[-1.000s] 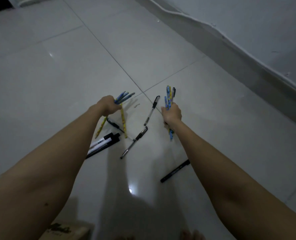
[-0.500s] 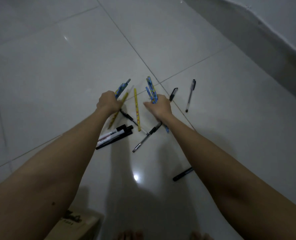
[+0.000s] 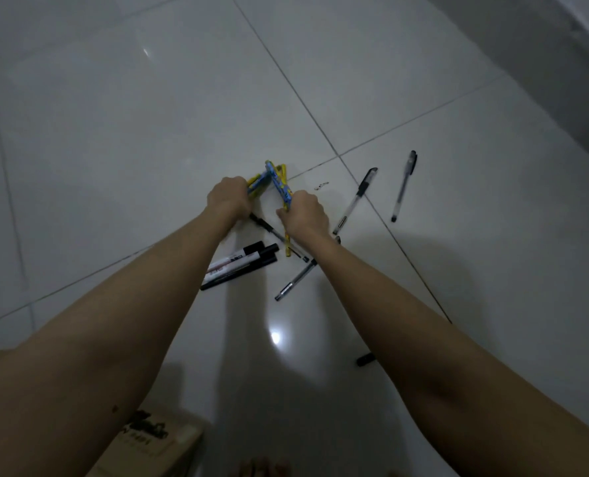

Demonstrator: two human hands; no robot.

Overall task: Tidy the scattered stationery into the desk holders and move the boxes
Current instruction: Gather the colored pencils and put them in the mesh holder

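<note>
My left hand (image 3: 229, 197) is closed around a bunch of blue and yellow patterned pens (image 3: 256, 183). My right hand (image 3: 306, 212) grips another bunch of the same patterned pens (image 3: 279, 183), and the two bunches meet at their tips above the white tiled floor. Under the hands lie a black gel pen (image 3: 265, 226) and a yellow pen (image 3: 288, 249). Black-and-white markers (image 3: 239, 265) lie near my left wrist. A clear gel pen (image 3: 295, 280) lies below my right wrist. Two more clear gel pens (image 3: 354, 201) (image 3: 403, 185) lie to the right.
A cardboard box (image 3: 155, 445) with black print sits at the bottom left by my left arm. A black pen (image 3: 365, 359) pokes out from under my right forearm. A grey wall base (image 3: 544, 63) runs along the upper right. Toes (image 3: 264, 468) show at the bottom edge.
Both hands have come together, so the two bunches of patterned pens now touch at their tips. The yellow pens that lay loose near the left hand are partly gathered up.
</note>
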